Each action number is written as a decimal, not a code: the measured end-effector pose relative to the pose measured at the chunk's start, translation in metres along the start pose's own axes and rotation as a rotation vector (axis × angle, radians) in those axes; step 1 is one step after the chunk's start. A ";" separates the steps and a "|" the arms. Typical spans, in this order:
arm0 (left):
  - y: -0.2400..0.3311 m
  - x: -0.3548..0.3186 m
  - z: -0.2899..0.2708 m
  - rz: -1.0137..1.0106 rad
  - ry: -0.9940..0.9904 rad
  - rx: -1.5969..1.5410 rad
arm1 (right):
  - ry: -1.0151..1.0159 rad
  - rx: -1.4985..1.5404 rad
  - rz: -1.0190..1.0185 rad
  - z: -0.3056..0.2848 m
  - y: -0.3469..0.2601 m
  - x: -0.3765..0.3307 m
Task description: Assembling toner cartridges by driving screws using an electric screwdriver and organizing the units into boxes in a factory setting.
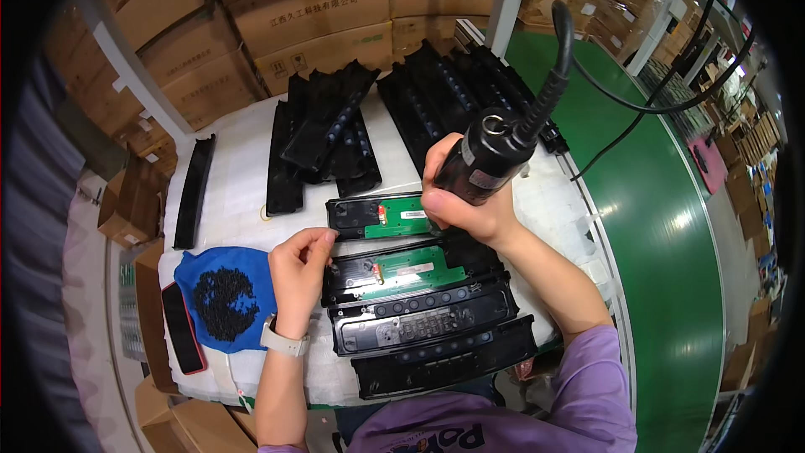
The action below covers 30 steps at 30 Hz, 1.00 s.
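My right hand point(486, 216) is wrapped round a black corded electric screwdriver point(496, 144). It is held over the right end of a black plastic housing point(352, 214) with a green circuit board point(396, 226) in it; the tool's tip is hidden by my hand. At that housing's left end, my left hand point(300, 268) has thumb and forefinger pressed together; whatever they pinch is too small to make out. Just nearer lies a second housing point(348, 278) with a green board point(415, 277). Two more black housings point(428, 320) point(449, 367) follow toward me.
Left of my left hand, a blue cloth point(253, 258) bears a heap of small black pieces point(225, 306), beside a red-edged phone point(183, 327). Black housings point(323, 130) point(436, 96) are piled at the back. One black strip point(194, 193) lies far left. The screwdriver's cable point(560, 42) loops up right.
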State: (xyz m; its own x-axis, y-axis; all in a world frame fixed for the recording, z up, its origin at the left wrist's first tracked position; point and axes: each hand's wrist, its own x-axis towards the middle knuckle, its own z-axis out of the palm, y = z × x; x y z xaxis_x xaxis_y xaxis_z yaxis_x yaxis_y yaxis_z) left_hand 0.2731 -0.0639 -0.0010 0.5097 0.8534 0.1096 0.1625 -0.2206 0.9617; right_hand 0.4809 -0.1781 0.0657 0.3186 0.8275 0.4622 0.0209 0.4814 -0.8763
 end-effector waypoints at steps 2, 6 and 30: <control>-0.004 0.005 -0.001 0.065 0.036 0.214 | -0.022 -0.125 -0.001 0.003 -0.003 0.000; -0.008 0.013 0.002 0.128 0.062 0.347 | -0.140 -0.292 -0.030 0.002 0.001 -0.003; 0.039 -0.027 0.021 -0.260 -0.527 -0.477 | 0.049 0.545 -0.211 0.010 -0.032 -0.003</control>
State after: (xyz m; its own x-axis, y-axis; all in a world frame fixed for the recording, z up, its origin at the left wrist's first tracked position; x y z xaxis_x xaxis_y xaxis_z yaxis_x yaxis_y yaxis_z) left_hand 0.2837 -0.1052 0.0280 0.8609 0.4845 -0.1552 0.0106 0.2880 0.9576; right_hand 0.4699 -0.1934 0.0935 0.4043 0.6892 0.6013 -0.3970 0.7245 -0.5635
